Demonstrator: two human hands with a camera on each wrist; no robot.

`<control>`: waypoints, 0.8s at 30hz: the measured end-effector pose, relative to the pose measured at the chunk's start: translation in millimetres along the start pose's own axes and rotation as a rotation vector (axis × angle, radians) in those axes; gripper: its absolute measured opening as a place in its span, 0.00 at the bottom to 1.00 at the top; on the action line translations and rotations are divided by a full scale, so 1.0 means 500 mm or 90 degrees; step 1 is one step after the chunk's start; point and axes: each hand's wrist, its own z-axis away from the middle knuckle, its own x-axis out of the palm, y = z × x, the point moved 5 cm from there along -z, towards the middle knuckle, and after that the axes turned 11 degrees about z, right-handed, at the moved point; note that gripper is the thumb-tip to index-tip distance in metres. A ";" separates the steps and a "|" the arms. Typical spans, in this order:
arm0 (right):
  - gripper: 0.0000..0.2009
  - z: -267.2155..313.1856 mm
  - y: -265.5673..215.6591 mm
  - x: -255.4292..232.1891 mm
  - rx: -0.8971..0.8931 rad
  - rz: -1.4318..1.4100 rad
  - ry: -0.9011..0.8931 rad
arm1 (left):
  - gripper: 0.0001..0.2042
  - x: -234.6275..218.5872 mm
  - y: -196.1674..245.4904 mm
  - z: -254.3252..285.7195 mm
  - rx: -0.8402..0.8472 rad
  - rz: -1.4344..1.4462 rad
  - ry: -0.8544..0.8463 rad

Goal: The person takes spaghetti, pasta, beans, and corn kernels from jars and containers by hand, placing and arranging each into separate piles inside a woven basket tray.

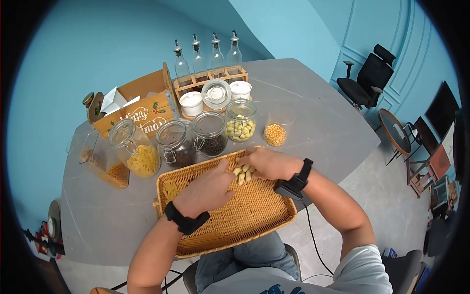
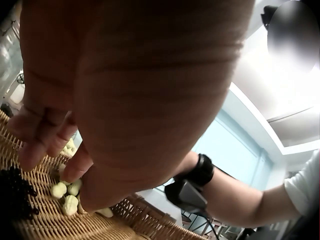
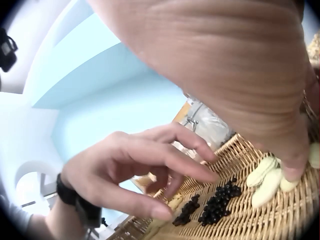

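right hand grip holds pale beans on the tray; left hand grip relaxed beside. gather gently, avoiding black beads.

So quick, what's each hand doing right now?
Left hand: open, fingers loosely spread over the wicker tray, holding nothing.
Right hand: fingers gathering pale beans.

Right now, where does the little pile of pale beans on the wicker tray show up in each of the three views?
Head: pale beans lie at the tray's far middle, between the two hands.
Left wrist: lower left, under the left hand's fingers.
Right wrist: lower right, beneath the right hand.
Shared landmark: the wicker tray appears in all three views, woven surface under the beans.
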 end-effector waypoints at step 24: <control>0.09 0.049 0.105 -0.194 0.121 0.161 0.340 | 0.21 0.039 0.024 -0.070 0.095 0.093 -0.002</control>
